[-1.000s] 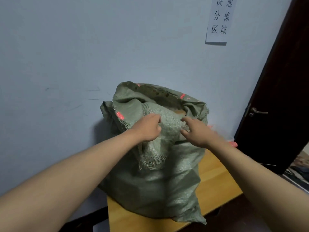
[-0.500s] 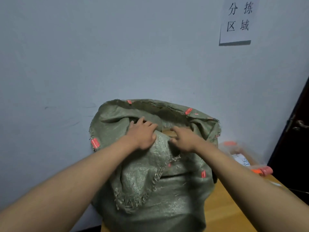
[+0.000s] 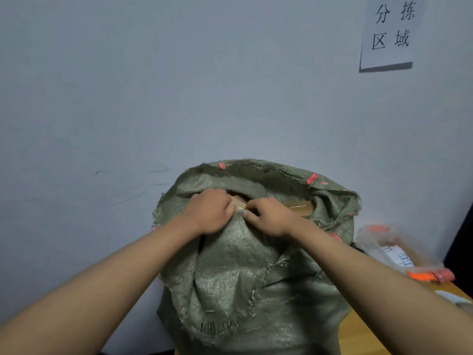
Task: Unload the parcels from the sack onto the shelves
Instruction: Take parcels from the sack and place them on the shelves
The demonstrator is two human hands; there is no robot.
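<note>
Left hand (image 3: pixel 210 211) and right hand (image 3: pixel 271 216), fingers curled, both gripping the near rim of the green sack (image 3: pixel 245 283)

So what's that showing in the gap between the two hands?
In the head view, between the left hand and right hand, a bit of brown cardboard parcel peeks from the sack mouth.

I have only one view, from the camera on the person's head. It looks forward and a little down, close to the sack (image 3: pixel 253 272) standing against the wall (image 3: pixel 179 85), with both forearms entering from below.
</note>
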